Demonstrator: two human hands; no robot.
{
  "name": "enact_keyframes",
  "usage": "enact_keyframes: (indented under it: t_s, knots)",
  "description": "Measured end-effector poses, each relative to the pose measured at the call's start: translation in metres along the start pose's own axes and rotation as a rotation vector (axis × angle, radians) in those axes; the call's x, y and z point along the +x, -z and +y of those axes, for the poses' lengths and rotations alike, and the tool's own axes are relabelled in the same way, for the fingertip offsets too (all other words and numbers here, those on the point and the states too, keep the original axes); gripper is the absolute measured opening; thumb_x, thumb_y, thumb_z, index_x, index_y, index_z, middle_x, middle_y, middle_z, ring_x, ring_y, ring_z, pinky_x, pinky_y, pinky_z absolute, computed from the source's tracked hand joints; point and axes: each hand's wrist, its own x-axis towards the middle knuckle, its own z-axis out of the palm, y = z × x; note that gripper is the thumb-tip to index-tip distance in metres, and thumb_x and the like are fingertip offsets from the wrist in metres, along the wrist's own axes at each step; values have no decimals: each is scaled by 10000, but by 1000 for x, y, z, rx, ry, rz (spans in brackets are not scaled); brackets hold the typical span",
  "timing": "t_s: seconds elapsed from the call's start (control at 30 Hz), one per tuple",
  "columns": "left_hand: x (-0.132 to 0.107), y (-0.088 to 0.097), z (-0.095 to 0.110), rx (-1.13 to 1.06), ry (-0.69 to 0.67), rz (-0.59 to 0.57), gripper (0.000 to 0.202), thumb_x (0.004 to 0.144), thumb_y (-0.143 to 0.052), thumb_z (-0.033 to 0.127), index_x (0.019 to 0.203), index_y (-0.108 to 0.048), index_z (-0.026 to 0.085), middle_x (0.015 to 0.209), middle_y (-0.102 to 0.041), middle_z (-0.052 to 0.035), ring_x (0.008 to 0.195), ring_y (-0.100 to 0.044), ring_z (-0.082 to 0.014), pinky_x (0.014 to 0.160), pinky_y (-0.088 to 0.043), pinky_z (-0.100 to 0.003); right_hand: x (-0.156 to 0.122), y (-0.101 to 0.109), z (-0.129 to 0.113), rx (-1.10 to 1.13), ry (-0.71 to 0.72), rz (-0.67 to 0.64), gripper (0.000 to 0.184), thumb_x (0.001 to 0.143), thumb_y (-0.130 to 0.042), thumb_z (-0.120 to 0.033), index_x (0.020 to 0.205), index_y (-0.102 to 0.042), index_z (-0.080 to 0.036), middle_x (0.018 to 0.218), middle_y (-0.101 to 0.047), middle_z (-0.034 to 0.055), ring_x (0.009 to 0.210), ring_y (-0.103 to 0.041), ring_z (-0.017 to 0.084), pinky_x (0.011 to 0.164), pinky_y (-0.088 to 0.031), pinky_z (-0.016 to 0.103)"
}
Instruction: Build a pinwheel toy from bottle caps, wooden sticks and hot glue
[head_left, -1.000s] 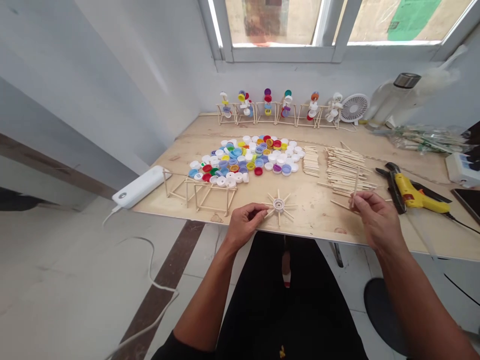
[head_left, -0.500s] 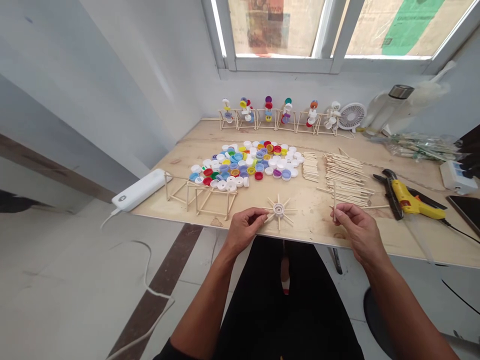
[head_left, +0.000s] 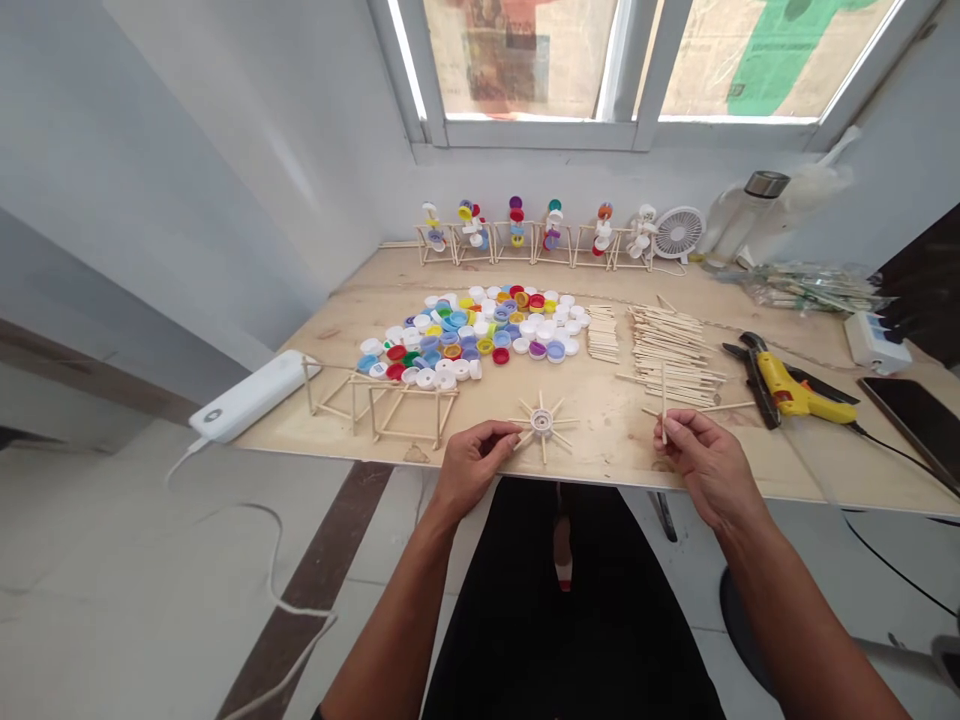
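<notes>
Near the table's front edge lies a wheel of wooden sticks (head_left: pixel 541 422), its short spokes fanning out from a white bottle cap hub. My left hand (head_left: pixel 472 462) pinches one spoke on the wheel's left side. In my right hand (head_left: pixel 701 455), thumb and fingers are closed on a thin wooden stick (head_left: pixel 664 385) held nearly upright. Behind that hand lies a pile of long wooden sticks (head_left: pixel 675 350), with a bundle of shorter sticks (head_left: pixel 602 333) to its left. Colourful bottle caps (head_left: pixel 469 335) are spread over the middle of the table.
Stick frames (head_left: pixel 409 412) stand at the front left beside a white power bank-like device (head_left: pixel 255 395). To the right are a yellow glue gun (head_left: pixel 806 395) and a phone (head_left: pixel 911 420). Along the wall stand several cap wheels on frames (head_left: pixel 517 235) and a small fan (head_left: pixel 679 235).
The camera view has turned slightly right, so the scene sits further left. Both hands keep their hold, on the wheel's spoke and on the upright stick.
</notes>
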Motion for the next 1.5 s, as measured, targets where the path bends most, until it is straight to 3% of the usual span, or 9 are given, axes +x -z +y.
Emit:
enact_keyframes:
  t_s: [0.5, 0.73, 0.9, 1.07, 1.23, 1.37, 1.5]
  knots:
    - [1, 0, 1, -19, 37, -7, 210, 736, -661, 352, 825, -724, 172, 830, -731, -52, 730, -647, -174, 653, -517, -262, -5, -4, 2, 149, -155, -63, 261, 649, -777, -365, 788, -645, -189, 783, -654, 27, 645, -549, 100, 598, -478, 236]
    - [0, 1, 3, -20, 45, -16, 222, 735, -663, 356, 838, -725, 170, 834, -733, -55, 716, -646, -171, 643, -516, -256, -6, -2, 2, 103, -126, -71, 290, 660, -760, -406, 795, -622, -190, 817, -661, 33, 625, -538, 95, 606, -471, 246]
    - [0, 3, 4, 12, 57, -27, 274, 735, -651, 392, 863, -724, 161, 840, -734, -64, 755, -655, -190, 666, -525, -271, -7, 18, 4, -280, 36, -19, 294, 720, -686, -451, 832, -620, -186, 777, -647, 28, 666, -561, 131, 633, -465, 264]
    - [1, 3, 4, 28, 57, -23, 270, 730, -654, 391, 864, -726, 168, 847, -736, -61, 768, -663, -193, 677, -532, -272, -1, 53, -1, -959, 447, 115, 207, 829, -537, -381, 836, -632, -197, 856, -669, 38, 707, -585, 154, 705, -455, 291]
    - [1, 3, -1, 34, 47, -27, 272, 729, -651, 395, 869, -725, 174, 853, -738, -63, 777, -668, -198, 680, -537, -275, 21, 77, -4, -1354, 776, 99, 206, 888, -464, -295, 839, -633, -190, 857, -674, 50, 768, -598, 172, 712, -414, 287]
    - [1, 3, -3, 49, 55, -18, 277, 723, -653, 402, 866, -725, 176, 841, -738, -61, 757, -668, -192, 655, -533, -263, 41, 83, -2, -1520, 829, 20, 247, 896, -453, -317, 817, -643, -181, 799, -659, 60, 753, -574, 189, 695, -380, 300]
    - [1, 2, 1, 59, 55, -1, 274, 714, -655, 401, 844, -728, 171, 813, -736, -59, 710, -659, -180, 621, -525, -254, 58, 80, -4, -1505, 809, 22, 265, 890, -452, -327, 783, -648, -185, 815, -659, 68, 748, -570, 186, 681, -368, 298]
